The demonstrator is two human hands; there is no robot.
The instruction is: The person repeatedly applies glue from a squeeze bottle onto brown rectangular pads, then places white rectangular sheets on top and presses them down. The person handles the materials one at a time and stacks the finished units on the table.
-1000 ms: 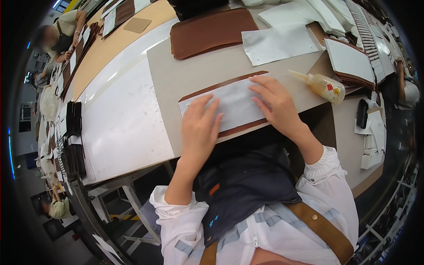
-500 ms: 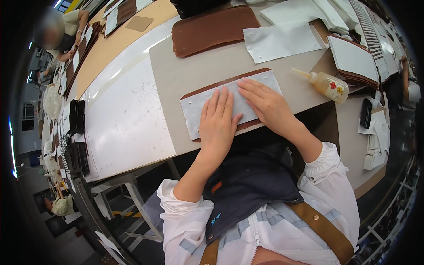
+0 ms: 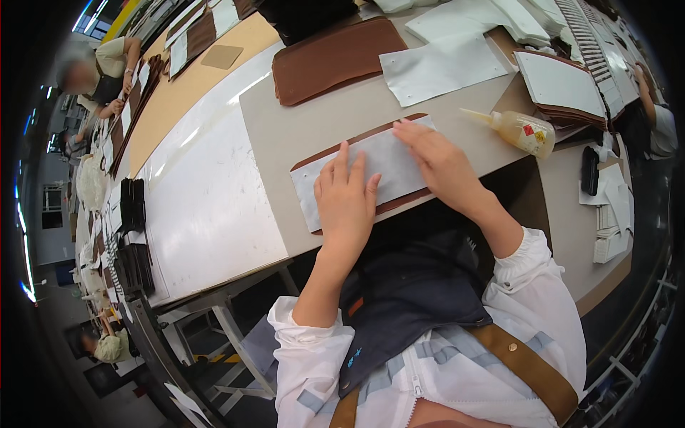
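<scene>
In front of me a pale grey-white sheet (image 3: 389,171) with small holes near its ends lies over a brown leather-like panel (image 3: 401,202), whose edges show along the far and near sides. My left hand (image 3: 346,189) rests on the sheet's left half, fingers stretched and spread. On the right half lies my right hand (image 3: 444,162), fingers extended, the tips at the far edge. Neither hand grips anything. Right of the sheet, a squeeze bottle (image 3: 524,133) of yellowish liquid lies on its side, its long nozzle pointing left.
A stack of brown panels (image 3: 335,60) lies beyond, beside a loose white sheet (image 3: 446,70). More white-topped brown pieces (image 3: 560,85) are piled at the right. Black folded pieces (image 3: 133,207) hang at the left table edge. A co-worker (image 3: 107,71) works at the far left.
My right hand has shifted slightly and its fingers look more bunched at the far edge. My left hand's fingers have spread. The view has tilted a little.
</scene>
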